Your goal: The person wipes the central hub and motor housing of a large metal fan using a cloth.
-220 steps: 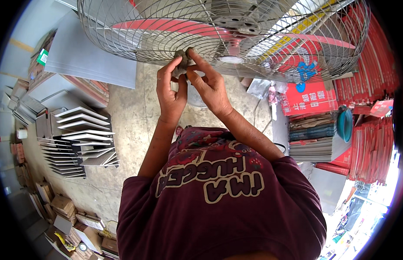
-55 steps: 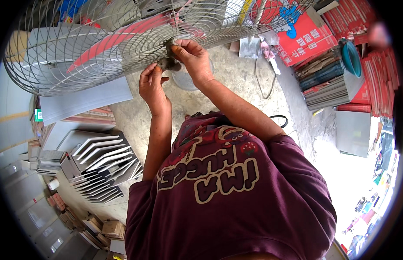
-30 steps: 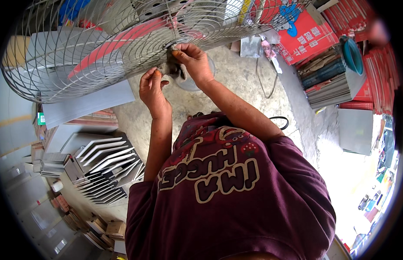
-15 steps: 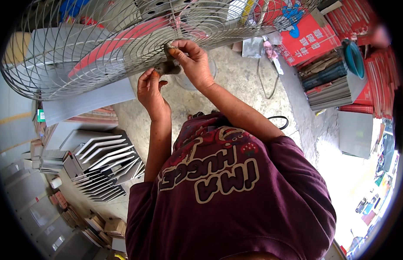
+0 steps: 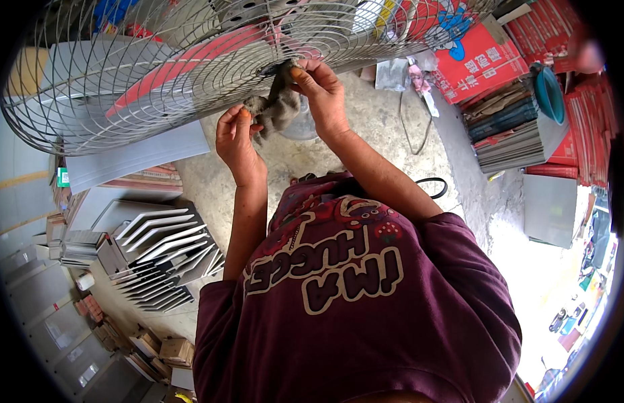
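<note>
You stand before a fan [image 5: 184, 91], a cloth [image 5: 280, 115] between your left hand [image 5: 240, 140] and right hand [image 5: 325, 106]; a rack of panels [image 5: 165, 245] sits to your left, a basin [image 5: 548, 99] and stacked cartons [image 5: 597, 124] to your right.

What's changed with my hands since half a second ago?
Your right hand has moved right, away from your left hand, drawing the grey cloth out between them. Nothing was visibly grasped or released. The left hand and wire-caged fan stayed put.

One head-mounted fisheye camera faces downward from close above the shirt [image 5: 359, 316]; the hands [image 5: 327, 102] lie farther off at upper centre; straight edges bend toward the rim.
</note>
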`<control>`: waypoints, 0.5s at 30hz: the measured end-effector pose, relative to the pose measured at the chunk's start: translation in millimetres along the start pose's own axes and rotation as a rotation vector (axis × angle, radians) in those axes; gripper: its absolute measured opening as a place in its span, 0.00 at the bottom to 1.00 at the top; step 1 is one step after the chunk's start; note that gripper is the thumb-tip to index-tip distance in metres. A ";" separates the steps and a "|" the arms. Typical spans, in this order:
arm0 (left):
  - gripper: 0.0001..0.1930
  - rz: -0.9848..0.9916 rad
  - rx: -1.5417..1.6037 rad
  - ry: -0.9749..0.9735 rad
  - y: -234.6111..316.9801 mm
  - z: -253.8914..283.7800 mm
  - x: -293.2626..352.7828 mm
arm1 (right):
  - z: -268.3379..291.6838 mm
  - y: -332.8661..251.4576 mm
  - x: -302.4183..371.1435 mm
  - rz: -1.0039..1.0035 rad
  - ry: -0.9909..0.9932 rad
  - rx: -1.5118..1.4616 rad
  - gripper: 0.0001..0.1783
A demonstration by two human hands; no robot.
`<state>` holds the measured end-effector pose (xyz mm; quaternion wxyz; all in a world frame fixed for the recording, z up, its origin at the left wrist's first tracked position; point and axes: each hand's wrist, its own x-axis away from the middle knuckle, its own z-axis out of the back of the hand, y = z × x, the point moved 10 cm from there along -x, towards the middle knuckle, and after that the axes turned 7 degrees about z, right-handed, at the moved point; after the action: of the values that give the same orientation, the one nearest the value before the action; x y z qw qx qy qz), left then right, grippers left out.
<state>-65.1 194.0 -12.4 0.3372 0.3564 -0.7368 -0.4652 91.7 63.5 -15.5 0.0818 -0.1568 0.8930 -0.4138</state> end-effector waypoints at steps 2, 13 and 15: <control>0.08 -0.015 0.004 -0.016 3.6 -3.1 1.6 | -11.2 -5.5 0.6 0.052 -0.051 0.042 0.07; 0.07 -0.031 0.008 -0.026 3.1 -3.2 1.6 | 8.4 41.9 -6.5 -0.073 -0.111 0.209 0.07; 0.07 -0.032 0.012 -0.052 0.7 -9.6 -2.5 | 25.3 39.7 -6.3 -0.149 -0.060 0.179 0.07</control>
<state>-55.9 192.1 -8.9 0.3083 0.3581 -0.7423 -0.4750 96.1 71.7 -62.0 0.0911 -0.2271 0.8356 -0.4919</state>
